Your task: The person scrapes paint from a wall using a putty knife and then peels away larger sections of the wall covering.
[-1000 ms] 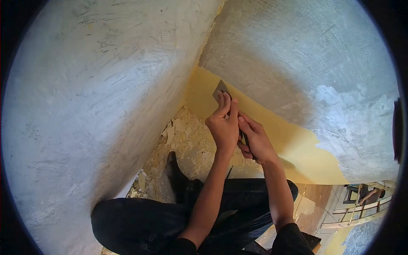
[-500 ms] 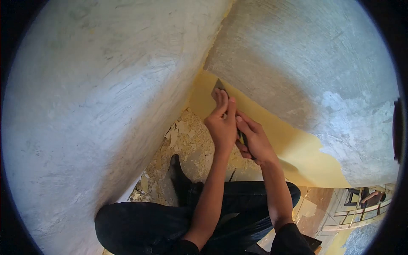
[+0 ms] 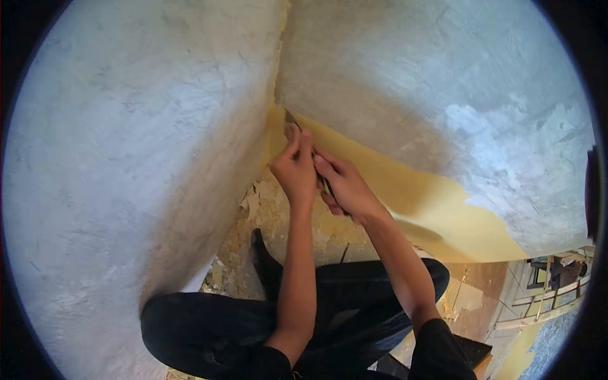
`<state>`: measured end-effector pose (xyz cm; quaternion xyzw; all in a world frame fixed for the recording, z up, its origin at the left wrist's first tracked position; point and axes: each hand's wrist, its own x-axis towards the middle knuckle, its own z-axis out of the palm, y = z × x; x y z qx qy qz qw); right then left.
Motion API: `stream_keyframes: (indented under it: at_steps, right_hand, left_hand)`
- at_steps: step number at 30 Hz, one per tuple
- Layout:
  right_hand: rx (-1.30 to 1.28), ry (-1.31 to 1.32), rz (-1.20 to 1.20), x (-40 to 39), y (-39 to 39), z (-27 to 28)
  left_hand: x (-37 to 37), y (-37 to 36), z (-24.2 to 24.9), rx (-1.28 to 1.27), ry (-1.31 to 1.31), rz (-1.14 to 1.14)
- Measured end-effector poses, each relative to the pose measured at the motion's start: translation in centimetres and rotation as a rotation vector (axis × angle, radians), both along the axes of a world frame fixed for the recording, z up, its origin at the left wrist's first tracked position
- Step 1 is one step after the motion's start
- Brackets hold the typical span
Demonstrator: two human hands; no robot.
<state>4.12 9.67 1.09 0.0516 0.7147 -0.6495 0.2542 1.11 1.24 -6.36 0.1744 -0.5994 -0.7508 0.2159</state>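
Note:
A scraper (image 3: 290, 118) with a metal blade and a dark handle points up toward the corner between two walls. My right hand (image 3: 348, 187) is wrapped around its handle. Higher up, my left hand (image 3: 296, 174) is closed near the blade, its fingertips against the metal. The blade tip lies by the top edge of a yellow strip of wall covering (image 3: 392, 183), close to the corner. Most of the handle is hidden by my fingers.
Scraped grey walls rise on the left (image 3: 126, 158) and on the right (image 3: 405, 69). Peeled flakes (image 3: 253, 196) litter the floor beside a dark boot (image 3: 265, 259). My bent knees (image 3: 209, 329) are below my arms. Wooden framing (image 3: 544, 316) stands at the lower right.
Both hands and the scraper have moved left in the view, with the blade closer to the corner. The view itself has shifted slightly.

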Motion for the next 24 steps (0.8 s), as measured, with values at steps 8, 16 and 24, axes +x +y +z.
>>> stream_keyframes:
  at_steps: [8,16,24]
  right_hand:
    - [0.029,-0.051,0.013,0.6,0.0,0.0]
    - [0.001,-0.064,0.002,-0.1,-0.5,0.1]
    - [0.000,-0.041,-0.006,0.0,-0.6,0.2]
  left_hand:
    - [0.6,-0.7,1.5,0.275,-0.125,-0.085]
    - [0.6,-1.3,2.1,0.084,-0.038,-0.065]
    - [0.9,-0.6,1.6,0.134,0.002,-0.051]
